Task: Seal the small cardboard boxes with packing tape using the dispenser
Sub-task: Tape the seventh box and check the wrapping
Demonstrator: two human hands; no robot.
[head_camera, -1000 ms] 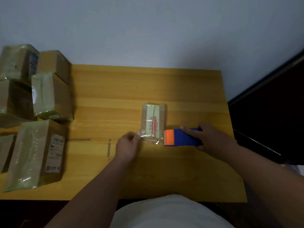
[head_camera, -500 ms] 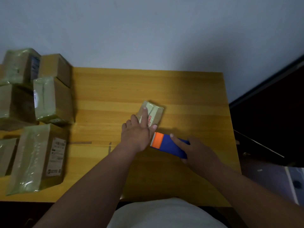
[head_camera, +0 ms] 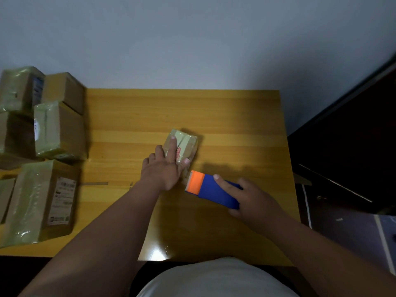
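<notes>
At frame centre the left hand [head_camera: 165, 170] presses flat on the small box [head_camera: 186, 144], already partly taped. The right hand [head_camera: 250, 198] grips the dispenser [head_camera: 211, 188] beside it. Taped boxes [head_camera: 42, 196] crowd the bench's [head_camera: 225, 116] left; this seal looks unfinished.

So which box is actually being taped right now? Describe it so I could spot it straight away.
Start at the wooden table and look near its middle, away from the stack of bigger boxes along the left edge. The small box lies there alone, tilted, under the left hand, with the blue and orange tape dispenser by its near end. It is the smallest, with red print on top.
</notes>
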